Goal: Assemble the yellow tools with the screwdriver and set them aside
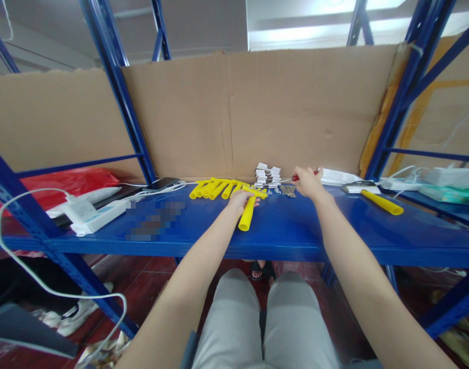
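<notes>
My left hand [240, 201] is closed around a yellow T-shaped tube piece [246, 217], its round hollow end pointing toward me and its crossbar at the far end. My right hand [308, 182] grips a red-handled screwdriver [295, 178], whose thin shaft points left; the fingers hide most of the handle. Between the hands stands a stack of white notched pieces [262, 177]. Small silvery bits [270, 192], too small to make out, lie in front of it, beside a crumpled greyish scrap [288, 191]. Several more yellow tube pieces [218, 189] lie in a row to the left.
A single yellow tube [382, 202] rests at the right of the blue shelf [288, 230]. On the left are a white power strip [99, 218], cables, a dark phone [163, 183] and a red bag [65, 187]. Cardboard [296, 107] closes the back between blue uprights.
</notes>
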`<state>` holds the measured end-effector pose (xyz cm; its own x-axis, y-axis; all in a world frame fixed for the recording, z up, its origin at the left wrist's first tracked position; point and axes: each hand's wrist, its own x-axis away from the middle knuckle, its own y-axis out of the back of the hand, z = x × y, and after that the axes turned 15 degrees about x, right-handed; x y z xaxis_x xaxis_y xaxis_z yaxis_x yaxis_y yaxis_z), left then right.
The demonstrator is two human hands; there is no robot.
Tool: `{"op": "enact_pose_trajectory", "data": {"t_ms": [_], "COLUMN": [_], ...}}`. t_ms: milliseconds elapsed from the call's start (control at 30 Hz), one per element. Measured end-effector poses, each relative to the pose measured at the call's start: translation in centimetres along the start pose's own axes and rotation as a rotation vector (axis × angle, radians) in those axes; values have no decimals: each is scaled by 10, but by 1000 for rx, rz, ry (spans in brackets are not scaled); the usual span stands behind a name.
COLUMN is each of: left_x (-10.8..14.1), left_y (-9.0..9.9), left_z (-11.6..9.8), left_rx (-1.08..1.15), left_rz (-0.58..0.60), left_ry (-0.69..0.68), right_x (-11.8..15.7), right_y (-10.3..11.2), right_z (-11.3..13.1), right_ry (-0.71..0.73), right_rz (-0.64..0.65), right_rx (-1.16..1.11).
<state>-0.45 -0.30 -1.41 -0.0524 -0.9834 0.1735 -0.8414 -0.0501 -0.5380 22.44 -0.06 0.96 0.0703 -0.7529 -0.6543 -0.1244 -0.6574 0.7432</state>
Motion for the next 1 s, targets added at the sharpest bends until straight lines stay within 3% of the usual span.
{"op": "enact_pose_trajectory", "data": {"t_ms": [367,700,833,1000], "left_x": [-4,6,-3,-19], "left_y": [1,-4,1,12], "left_z": [1,0,1,1], "left_rx": [-53,-220,-394,-474], "left_rz": [-10,-94,-138,-154], "left_ry": [-64,-344,-501,-549], "right_x": [-2,0,-1,1], "right_y": [-2,8,10,16], "right_z": [1,3,3,-1], "right_ry": [6,28,53,104], "right_rz": [-40,-10,-19,45], "right_rx": [23,22,6,-22]}}
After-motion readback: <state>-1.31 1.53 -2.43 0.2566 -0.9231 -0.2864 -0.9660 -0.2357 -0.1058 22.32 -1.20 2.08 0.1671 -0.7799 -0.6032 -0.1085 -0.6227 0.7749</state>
